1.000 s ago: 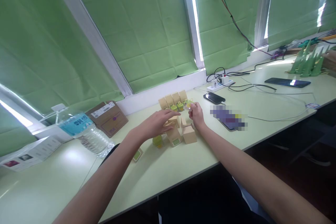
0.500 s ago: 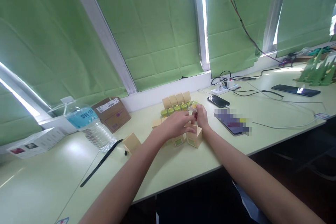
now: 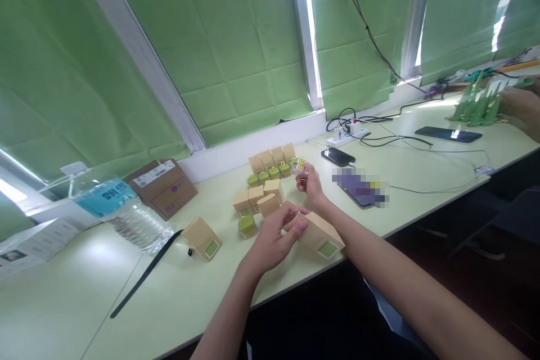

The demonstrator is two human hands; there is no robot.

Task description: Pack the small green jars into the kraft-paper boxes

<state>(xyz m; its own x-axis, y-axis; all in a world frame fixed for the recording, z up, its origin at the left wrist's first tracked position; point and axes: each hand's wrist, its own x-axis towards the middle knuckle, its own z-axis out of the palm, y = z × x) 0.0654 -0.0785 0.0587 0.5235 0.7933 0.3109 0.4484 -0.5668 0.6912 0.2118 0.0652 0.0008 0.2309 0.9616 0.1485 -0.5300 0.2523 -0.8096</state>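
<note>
The hands are apart, each occupied. The left hand (image 3: 274, 241) grips a tan box (image 3: 318, 232) between thumb and fingers — the box sits just beside the right forearm. Beyond it, the right hand (image 3: 311, 184) pinches a clear jar (image 3: 298, 166) at its fingertips — near the row of green-lidded jars (image 3: 274, 171).

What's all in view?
Held box: 1, tan, left hand
Held jar: 1, clear, right hand
Boxes: several, tan, centre-left
Jars: 5+, green, centre
Bottle: 1, clear, left
Cartons: 2, brown, white, left
Strap: 1, black, left
Phones: 2, black, right
Pixelated item: 1, purplish, right
Power strip: 1, white, right
Cables: several, mixed, right
Spikes: several, green, right
Another person's hand: 1, right
Blinds: several, green, behind
Table: 1, pale, below
Left hand: 1, centre
Right hand: 1, centre
</note>
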